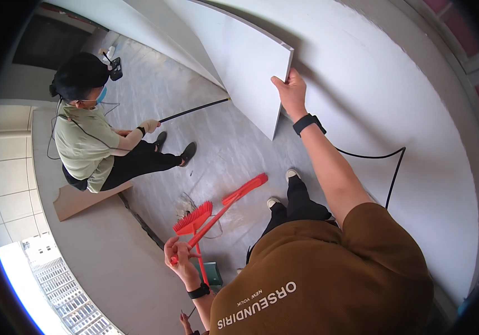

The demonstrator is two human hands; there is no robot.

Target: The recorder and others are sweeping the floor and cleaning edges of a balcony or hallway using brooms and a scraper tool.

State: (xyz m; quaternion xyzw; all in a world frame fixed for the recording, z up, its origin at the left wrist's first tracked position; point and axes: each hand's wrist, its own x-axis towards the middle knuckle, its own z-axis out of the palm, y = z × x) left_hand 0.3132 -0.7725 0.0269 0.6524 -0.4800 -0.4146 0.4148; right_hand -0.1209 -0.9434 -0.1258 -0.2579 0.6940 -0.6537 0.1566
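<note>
My right hand (294, 92) grips the edge of a large white panel (248, 63), thumb on its front face and fingers behind. The panel stands tilted out from the white wall, its lower corner near the floor. In my left hand (182, 260) is the end of the red handle of a broom (245, 189), whose red head is low over the floor before my feet; whether it touches cannot be told. A second red broom (193, 218) has its bristles turned up, and its handle passes behind my left wrist.
A co-worker (93, 138) at the left holds a black pole (193, 110) reaching under the panel. A green dustpan (211, 274) is beside my left wrist. A brown board (84, 201) lies on the grey ledge (97, 251). A black cable (394, 180) runs along the wall. Another hand (185, 322) shows below.
</note>
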